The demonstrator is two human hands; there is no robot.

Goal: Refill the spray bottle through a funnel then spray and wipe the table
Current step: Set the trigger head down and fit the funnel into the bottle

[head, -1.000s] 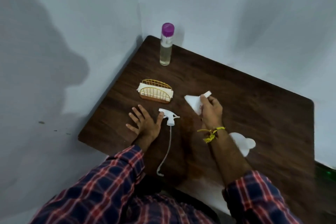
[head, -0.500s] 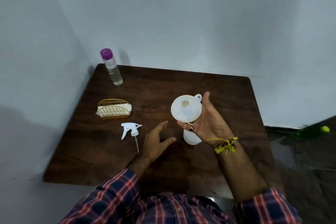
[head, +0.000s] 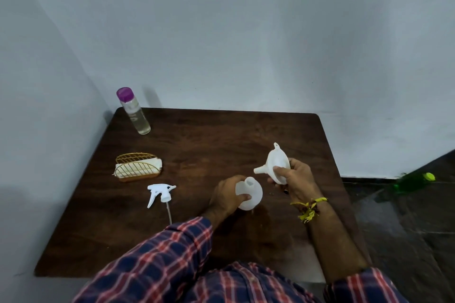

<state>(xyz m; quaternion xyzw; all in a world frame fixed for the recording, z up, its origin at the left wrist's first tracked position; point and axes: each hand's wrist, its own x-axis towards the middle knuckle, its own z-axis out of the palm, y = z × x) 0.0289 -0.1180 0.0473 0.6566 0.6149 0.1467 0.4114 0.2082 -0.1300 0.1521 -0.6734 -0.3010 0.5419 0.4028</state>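
Observation:
My left hand [head: 226, 195] grips a round white spray bottle [head: 251, 193] that stands on the dark wooden table [head: 209, 145], its neck open at the top. My right hand [head: 294, 177] holds a white funnel [head: 277, 163] just right of and above the bottle, spout pointing left toward the neck. The white trigger sprayer head [head: 160, 193] with its dip tube lies on the table to the left. A clear bottle with a purple cap [head: 134, 112], holding clear liquid, stands at the far left corner. A gold wire holder with folded white cloth [head: 138, 167] sits left of centre.
Walls run close along the table's far and left edges. To the right the dark floor shows, with a green bottle [head: 413, 181] lying on it. My checked sleeves fill the near edge of the view.
My left hand has closed on the spray bottle, which was free on the table. My right hand has turned the funnel so its spout points left, and moved it to the right.

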